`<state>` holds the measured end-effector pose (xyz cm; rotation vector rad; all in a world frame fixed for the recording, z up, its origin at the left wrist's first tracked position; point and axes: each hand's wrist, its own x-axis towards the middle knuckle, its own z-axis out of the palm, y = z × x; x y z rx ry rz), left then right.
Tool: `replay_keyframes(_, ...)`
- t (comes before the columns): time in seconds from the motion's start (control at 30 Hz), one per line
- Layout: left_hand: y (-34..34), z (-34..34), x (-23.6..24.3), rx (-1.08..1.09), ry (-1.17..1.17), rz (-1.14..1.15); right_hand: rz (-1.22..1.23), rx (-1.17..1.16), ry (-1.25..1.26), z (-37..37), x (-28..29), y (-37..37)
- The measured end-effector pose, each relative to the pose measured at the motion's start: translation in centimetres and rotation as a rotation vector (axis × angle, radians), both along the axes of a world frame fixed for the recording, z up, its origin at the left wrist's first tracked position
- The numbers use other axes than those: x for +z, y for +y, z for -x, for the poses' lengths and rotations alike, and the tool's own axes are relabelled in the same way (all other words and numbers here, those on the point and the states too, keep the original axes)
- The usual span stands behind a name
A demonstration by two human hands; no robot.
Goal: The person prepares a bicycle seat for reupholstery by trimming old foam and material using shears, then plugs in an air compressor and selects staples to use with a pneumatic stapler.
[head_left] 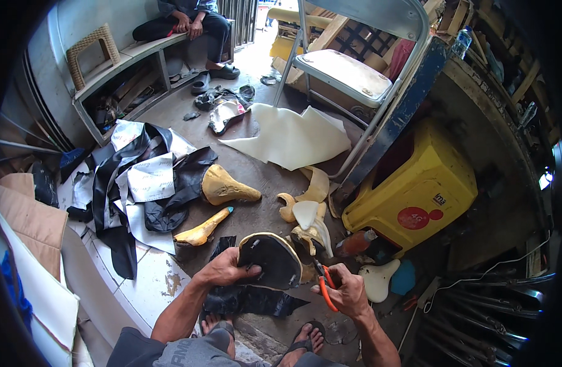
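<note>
My left hand point(223, 269) grips the edge of a black saddle base point(272, 263) with a pale yellow rim, its thumb lying over the dark underside. In my right hand point(349, 290) are pliers point(327, 295) with orange handles. Their jaws point up and to the left, close to the base's right edge; I cannot tell whether they touch it. Just beyond the base lie torn pieces of yellow foam point(316, 183) and a small white pad point(305, 214). Strips of black sheet material point(256, 301) lie below it, near my feet.
Two yellow foam saddles point(226, 186) lie ahead, beside black and white material scraps point(151, 180). A white foam sheet point(287, 137) is farther off, before a folding chair point(345, 73). Right are a tipped yellow stool point(415, 189) and a white saddle point(379, 280). Someone sits on the bench point(131, 58).
</note>
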<state>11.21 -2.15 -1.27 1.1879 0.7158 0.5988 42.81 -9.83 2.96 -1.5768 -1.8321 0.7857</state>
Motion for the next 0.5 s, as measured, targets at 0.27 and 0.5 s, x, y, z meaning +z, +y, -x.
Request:
replay_keyframes(0.27,-0.3,-0.2,0.5,-0.072,0.007,0.083,-0.098,0.148,-0.160,0.5,1.4,1.6)
replay_keyframes(0.5,-0.4,0.2,-0.3,-0.105,0.049,0.052,-0.171,0.145,-0.063,1.0,2.0,1.9)
